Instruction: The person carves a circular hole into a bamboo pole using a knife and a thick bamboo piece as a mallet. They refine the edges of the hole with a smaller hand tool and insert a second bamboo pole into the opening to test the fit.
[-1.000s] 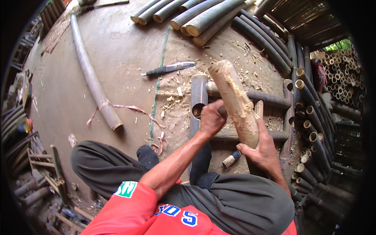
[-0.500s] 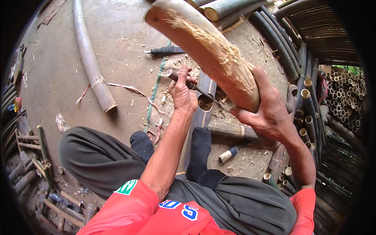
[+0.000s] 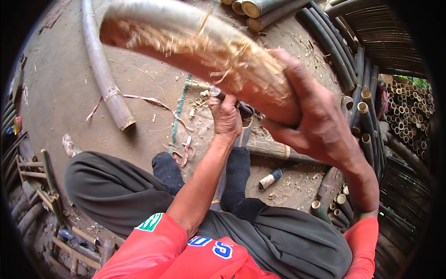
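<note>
My left hand (image 3: 226, 116) is wrapped round a chisel (image 3: 217, 92), whose handle end pokes out above the fist. Most of the blade is hidden behind the club. Below that hand lies a bamboo pole (image 3: 245, 131) with an opening cut in its side, running between my feet. My right hand (image 3: 312, 114) grips a thick wooden club (image 3: 186, 49), its side frayed and splintered. The club is held up above my left hand, slightly blurred, and hides part of the ground behind it.
A long bamboo pole (image 3: 103, 65) lies at the left, near a pink ribbon (image 3: 148, 99) and a green cord (image 3: 175, 123). A short piece with a dark wrapping (image 3: 271, 178) and another bamboo length (image 3: 278, 151) are right of my foot. Bamboo stacks (image 3: 409, 111) line the right.
The club has swung to the left and looks larger, covering the dark-handled knife seen before. My left hand has shifted slightly right and down, still round the chisel.
</note>
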`<state>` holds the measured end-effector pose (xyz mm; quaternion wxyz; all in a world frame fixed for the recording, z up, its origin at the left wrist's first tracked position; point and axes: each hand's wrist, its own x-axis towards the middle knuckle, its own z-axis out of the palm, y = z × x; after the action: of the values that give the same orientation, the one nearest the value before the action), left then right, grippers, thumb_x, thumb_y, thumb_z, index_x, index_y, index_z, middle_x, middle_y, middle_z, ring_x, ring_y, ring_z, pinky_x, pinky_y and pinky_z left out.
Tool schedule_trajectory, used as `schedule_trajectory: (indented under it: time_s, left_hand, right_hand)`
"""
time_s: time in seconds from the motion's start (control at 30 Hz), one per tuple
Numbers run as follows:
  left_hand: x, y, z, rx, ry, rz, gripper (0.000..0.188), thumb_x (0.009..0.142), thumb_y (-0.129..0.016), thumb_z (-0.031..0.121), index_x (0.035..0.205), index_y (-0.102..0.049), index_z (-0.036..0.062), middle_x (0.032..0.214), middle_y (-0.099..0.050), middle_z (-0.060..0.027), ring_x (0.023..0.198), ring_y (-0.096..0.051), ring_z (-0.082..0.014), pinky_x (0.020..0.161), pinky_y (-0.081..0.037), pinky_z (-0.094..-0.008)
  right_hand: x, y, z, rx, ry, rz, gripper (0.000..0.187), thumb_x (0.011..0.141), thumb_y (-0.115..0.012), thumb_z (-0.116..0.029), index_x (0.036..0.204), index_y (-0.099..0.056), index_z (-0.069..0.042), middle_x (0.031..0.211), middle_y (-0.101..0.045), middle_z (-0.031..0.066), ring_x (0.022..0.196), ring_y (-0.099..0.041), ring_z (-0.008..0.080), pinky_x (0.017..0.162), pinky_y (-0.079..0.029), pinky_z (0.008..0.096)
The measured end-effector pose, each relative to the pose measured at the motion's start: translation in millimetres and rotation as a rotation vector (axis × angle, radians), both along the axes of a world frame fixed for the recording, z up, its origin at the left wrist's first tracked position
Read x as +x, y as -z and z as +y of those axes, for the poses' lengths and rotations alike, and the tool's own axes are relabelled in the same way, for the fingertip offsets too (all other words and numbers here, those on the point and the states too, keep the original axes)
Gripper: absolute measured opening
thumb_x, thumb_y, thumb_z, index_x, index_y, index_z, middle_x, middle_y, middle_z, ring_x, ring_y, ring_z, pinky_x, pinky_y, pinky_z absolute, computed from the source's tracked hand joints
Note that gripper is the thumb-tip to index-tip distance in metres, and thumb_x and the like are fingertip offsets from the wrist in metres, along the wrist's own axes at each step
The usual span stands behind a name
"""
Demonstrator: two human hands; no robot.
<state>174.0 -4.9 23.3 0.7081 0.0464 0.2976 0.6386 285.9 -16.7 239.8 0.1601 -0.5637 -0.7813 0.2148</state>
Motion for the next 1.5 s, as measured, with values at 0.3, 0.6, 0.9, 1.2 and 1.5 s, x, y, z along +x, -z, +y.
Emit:
schedule_trajectory:
  time_s: [0.3,0.6,0.9,1.2,1.5]
  left_hand:
    - [-6.3,51.6,-20.9,0.317,0.248,0.443,0.054,0.105,-0.072,0.030,0.148,-0.049,0.0067,0.140,-0.060,-0.0070,0.123,-0.061,-0.0205,0.105,-0.053,-0.0399]
    - [8.4,27.8,-19.0,0.353,0.320,0.323,0.034,0.107,-0.069,0.020,0.134,-0.060,0.0014,0.125,-0.067,-0.0062,0.116,-0.062,-0.0149,0.100,-0.053,-0.0352]
    - [24.4,10.0,-28.2,0.315,0.118,0.376,0.025,0.106,-0.064,0.014,0.126,-0.065,-0.0008,0.111,-0.072,-0.0033,0.102,-0.067,-0.0151,0.100,-0.053,-0.0354]
    - [-19.4,-23.9,-26.3,0.502,0.279,0.737,0.018,0.092,-0.074,0.011,0.103,-0.074,-0.0039,0.077,-0.066,0.0004,0.069,-0.054,-0.0063,0.063,-0.047,-0.0258]
    - [-34.1,2.1,-25.6,0.368,0.400,0.539,0.022,0.094,-0.064,0.011,0.103,-0.076,-0.0046,0.083,-0.068,0.0008,0.074,-0.054,-0.0062,0.065,-0.046,-0.0258]
  right_hand:
    - [-20.3,-33.6,14.0,-0.183,-0.171,-0.348,0.098,0.079,-0.081,-0.015,0.166,-0.033,-0.014,0.106,-0.062,0.0201,0.094,-0.069,0.0409,0.083,-0.056,0.0493]
    - [4.8,-20.2,-5.0,-0.333,-0.029,-0.399,0.102,0.079,-0.080,-0.010,0.167,-0.030,-0.015,0.122,-0.067,0.0241,0.101,-0.071,0.0451,0.091,-0.057,0.0498]
    - [20.9,9.2,-26.3,-0.265,0.006,-0.259,0.102,0.080,-0.078,-0.015,0.169,-0.030,-0.022,0.128,-0.064,0.0254,0.111,-0.068,0.0463,0.095,-0.057,0.0527]
    - [23.8,-10.0,-32.4,-0.266,0.145,0.078,0.100,0.076,-0.076,-0.004,0.166,-0.036,-0.018,0.153,-0.059,0.0199,0.130,-0.065,0.0427,0.108,-0.052,0.0431]
    - [21.9,4.3,-26.2,-0.249,0.095,0.018,0.103,0.075,-0.077,-0.004,0.167,-0.036,-0.019,0.148,-0.061,0.0232,0.127,-0.066,0.0429,0.106,-0.052,0.0443]
